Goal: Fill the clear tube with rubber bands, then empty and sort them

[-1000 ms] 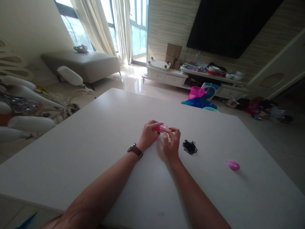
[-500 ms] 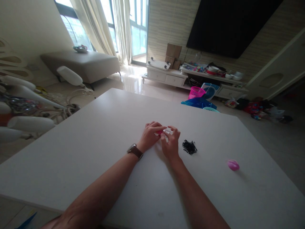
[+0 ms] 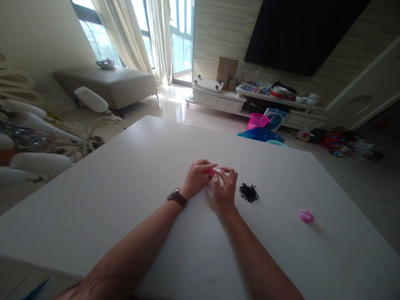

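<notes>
At the middle of the smooth white tabletop, the head view showed a small, shiny pink-and-clear object between both hands. The left hand, its wrist bearing a brown-strapped watch, had its fingers clamped on the pink end; the right hand had its fingers closed on the clear end. Just beside it lay a tangled black pile of small pieces; farther right lay a glossy, rounded pink object

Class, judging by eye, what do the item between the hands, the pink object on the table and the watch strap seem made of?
Pink-and-clear item: likely glossy plastic; its transparent end carries bright highlights.
Pink object: probably smooth plastic, from its soft sheen, though rubber is possible.
Watch strap: perhaps matt leather; it looks dull brown.
</notes>
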`<move>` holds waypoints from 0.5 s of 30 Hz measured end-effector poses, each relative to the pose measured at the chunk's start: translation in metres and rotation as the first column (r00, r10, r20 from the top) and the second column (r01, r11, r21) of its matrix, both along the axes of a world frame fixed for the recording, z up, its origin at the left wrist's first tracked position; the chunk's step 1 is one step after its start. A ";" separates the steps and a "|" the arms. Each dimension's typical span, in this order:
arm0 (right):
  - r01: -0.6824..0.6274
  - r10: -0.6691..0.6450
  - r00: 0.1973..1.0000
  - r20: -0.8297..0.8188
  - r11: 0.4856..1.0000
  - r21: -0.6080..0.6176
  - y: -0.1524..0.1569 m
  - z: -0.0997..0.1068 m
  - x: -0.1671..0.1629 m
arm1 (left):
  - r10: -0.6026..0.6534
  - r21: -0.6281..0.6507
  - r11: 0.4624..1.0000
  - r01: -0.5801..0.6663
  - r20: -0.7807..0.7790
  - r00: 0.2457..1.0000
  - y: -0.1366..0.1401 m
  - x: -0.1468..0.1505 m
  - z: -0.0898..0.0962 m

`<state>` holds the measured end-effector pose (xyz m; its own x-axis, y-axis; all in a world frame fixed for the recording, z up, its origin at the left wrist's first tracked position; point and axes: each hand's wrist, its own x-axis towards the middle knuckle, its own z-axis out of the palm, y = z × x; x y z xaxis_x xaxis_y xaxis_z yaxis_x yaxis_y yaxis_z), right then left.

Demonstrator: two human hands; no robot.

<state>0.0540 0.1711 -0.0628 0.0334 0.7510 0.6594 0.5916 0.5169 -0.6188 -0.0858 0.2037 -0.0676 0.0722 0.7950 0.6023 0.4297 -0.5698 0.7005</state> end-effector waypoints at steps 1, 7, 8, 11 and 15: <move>0.003 -0.003 1.000 -0.004 1.000 0.004 0.000 0.000 0.000 | -0.003 -0.002 1.000 0.003 0.006 1.000 0.000 0.000 0.000; 0.017 -0.017 1.000 -0.021 1.000 0.021 -0.001 0.001 -0.001 | -0.016 -0.024 1.000 0.017 0.035 0.999 0.000 -0.001 0.000; 0.014 -0.014 1.000 -0.028 1.000 0.020 -0.001 0.000 -0.001 | -0.015 -0.031 0.999 0.017 0.042 0.999 0.001 -0.001 0.000; 0.009 -0.008 0.999 -0.040 1.000 0.007 -0.001 -0.001 -0.001 | -0.019 -0.049 0.999 0.022 0.059 0.998 0.001 -0.001 -0.001; -0.006 0.006 0.999 -0.042 1.000 0.008 0.000 -0.001 -0.001 | -0.021 -0.055 0.998 0.025 0.076 0.997 0.001 0.000 -0.002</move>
<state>0.0527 0.1712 -0.0641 0.0567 0.7461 0.6634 0.5622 0.5252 -0.6388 -0.0861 0.2048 -0.0694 0.0468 0.8264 0.5612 0.3620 -0.5376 0.7615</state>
